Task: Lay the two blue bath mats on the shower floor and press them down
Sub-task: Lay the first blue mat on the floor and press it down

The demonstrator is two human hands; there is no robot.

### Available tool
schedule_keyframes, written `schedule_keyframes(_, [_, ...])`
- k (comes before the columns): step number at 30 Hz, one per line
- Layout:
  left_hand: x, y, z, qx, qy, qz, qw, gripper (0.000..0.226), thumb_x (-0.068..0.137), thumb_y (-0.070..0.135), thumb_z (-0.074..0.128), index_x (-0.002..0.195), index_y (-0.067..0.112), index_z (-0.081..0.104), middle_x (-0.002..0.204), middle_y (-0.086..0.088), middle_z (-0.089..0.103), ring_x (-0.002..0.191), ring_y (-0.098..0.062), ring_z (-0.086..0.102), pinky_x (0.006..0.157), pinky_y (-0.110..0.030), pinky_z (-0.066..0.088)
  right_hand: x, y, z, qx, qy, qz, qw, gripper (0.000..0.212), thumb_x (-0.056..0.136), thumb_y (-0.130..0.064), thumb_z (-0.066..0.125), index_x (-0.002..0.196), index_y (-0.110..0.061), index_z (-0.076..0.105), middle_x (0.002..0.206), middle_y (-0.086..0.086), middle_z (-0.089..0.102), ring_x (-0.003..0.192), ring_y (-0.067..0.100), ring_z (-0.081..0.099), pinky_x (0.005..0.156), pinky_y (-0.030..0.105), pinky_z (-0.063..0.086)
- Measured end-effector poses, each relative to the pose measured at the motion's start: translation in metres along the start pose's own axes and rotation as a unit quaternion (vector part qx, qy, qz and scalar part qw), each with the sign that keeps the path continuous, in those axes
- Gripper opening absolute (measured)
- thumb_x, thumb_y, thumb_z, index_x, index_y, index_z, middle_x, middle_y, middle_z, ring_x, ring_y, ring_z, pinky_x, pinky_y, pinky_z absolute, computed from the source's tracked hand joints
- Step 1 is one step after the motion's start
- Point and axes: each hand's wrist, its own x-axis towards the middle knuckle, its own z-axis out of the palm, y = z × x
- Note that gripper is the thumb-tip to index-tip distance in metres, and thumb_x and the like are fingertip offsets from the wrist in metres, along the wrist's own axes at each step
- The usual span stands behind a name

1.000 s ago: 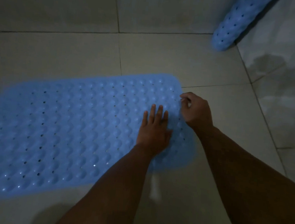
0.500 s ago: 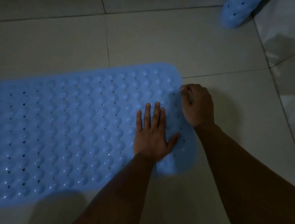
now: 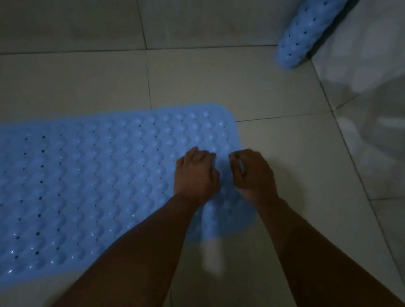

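Observation:
A blue bath mat (image 3: pixel 83 187) with bumps and small holes lies flat on the tiled shower floor (image 3: pixel 227 82), running from the left edge to the centre. Both my hands rest on its right end. My left hand (image 3: pixel 196 174) has its fingers curled under, knuckles down on the mat. My right hand (image 3: pixel 253 175) is curled over the mat's right edge, and a pale bit of mat shows between thumb and fingers. A second blue mat (image 3: pixel 296 44), rolled into a tube, stands leaning in the far right corner.
A glossy tiled wall (image 3: pixel 383 120) rises along the right side and meets the floor in a diagonal line. A pale blurred streak (image 3: pixel 212 257) shows on the floor just below the mat's near right corner. The light is dim.
My left hand went from flat with spread fingers to curled and slid up closer to my right hand. The view tilted up, showing more of the rolled mat.

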Motion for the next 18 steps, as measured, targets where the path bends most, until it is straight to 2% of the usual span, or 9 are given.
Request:
schedule_keyframes(2, [-0.002, -0.006, -0.006, 0.002, 0.064, 0.007, 0.998, 0.051, 0.089, 0.036, 0.043, 0.132, 0.019, 0.066, 0.139, -0.006, 0.063, 0.145, -0.035, 0.042, 0.109, -0.051, 0.039, -0.025, 0.001, 0.020, -0.056, -0.028, -0.047, 0.997, 0.047, 0.097, -0.044, 0.043, 0.123, -0.014, 0.068, 0.129, 0.013, 0.067, 0.122, 0.036, 0.062, 0.096, 0.050, 0.054])
schedule_keyframes(4, [-0.009, -0.011, -0.006, 0.016, 0.068, 0.011, 0.997, 0.046, 0.091, 0.034, 0.049, 0.131, 0.019, 0.066, 0.139, -0.006, 0.063, 0.147, -0.035, 0.040, 0.109, -0.052, 0.040, -0.046, 0.003, 0.038, -0.109, -0.103, -0.047, 0.988, 0.068, 0.096, -0.053, 0.040, 0.147, -0.010, 0.050, 0.156, 0.021, 0.042, 0.145, 0.040, 0.040, 0.113, 0.056, 0.039])
schedule_keyframes(5, [-0.014, -0.013, -0.005, 0.020, 0.067, 0.012, 0.998, 0.045, 0.091, 0.034, 0.050, 0.131, 0.019, 0.065, 0.139, -0.006, 0.062, 0.148, -0.034, 0.038, 0.109, -0.052, 0.039, -0.054, 0.003, 0.046, -0.129, -0.134, -0.036, 0.982, 0.078, 0.094, -0.059, 0.037, 0.154, -0.010, 0.040, 0.164, 0.021, 0.029, 0.151, 0.040, 0.028, 0.118, 0.059, 0.030])
schedule_keyframes(7, [-0.022, -0.017, -0.004, 0.019, 0.065, 0.007, 0.998, 0.045, 0.092, 0.036, 0.049, 0.131, 0.020, 0.065, 0.142, -0.005, 0.061, 0.150, -0.033, 0.036, 0.110, -0.051, 0.038, -0.062, -0.001, 0.054, -0.152, -0.154, -0.020, 0.976, 0.086, 0.092, -0.064, 0.034, 0.161, -0.012, 0.025, 0.169, 0.019, 0.013, 0.157, 0.036, 0.012, 0.122, 0.062, 0.018])
schedule_keyframes(9, [-0.027, -0.019, -0.001, 0.013, 0.061, -0.005, 0.998, 0.047, 0.094, 0.038, 0.046, 0.133, 0.021, 0.064, 0.144, -0.004, 0.059, 0.151, -0.032, 0.034, 0.113, -0.051, 0.036, -0.063, -0.004, 0.057, -0.159, -0.147, -0.011, 0.976, 0.087, 0.094, -0.066, 0.032, 0.162, -0.014, 0.018, 0.170, 0.017, 0.008, 0.158, 0.033, 0.006, 0.124, 0.060, 0.012])
schedule_keyframes(15, [-0.028, -0.026, 0.007, 0.013, 0.047, -0.016, 0.999, 0.048, 0.097, 0.043, 0.042, 0.135, 0.022, 0.062, 0.147, -0.004, 0.056, 0.152, -0.032, 0.031, 0.115, -0.050, 0.034, -0.064, -0.005, 0.057, -0.149, -0.117, -0.003, 0.982, 0.080, 0.099, -0.066, 0.022, 0.161, -0.016, 0.025, 0.170, 0.012, 0.013, 0.158, 0.029, 0.009, 0.125, 0.057, 0.011])
schedule_keyframes(18, [-0.025, -0.027, 0.007, 0.023, 0.060, -0.015, 0.998, 0.044, 0.098, 0.042, 0.046, 0.134, 0.023, 0.063, 0.146, -0.003, 0.057, 0.152, -0.031, 0.031, 0.115, -0.050, 0.033, -0.064, -0.004, 0.058, -0.140, -0.105, -0.006, 0.985, 0.077, 0.100, -0.064, 0.027, 0.160, -0.016, 0.028, 0.170, 0.013, 0.015, 0.158, 0.028, 0.009, 0.125, 0.057, 0.011])
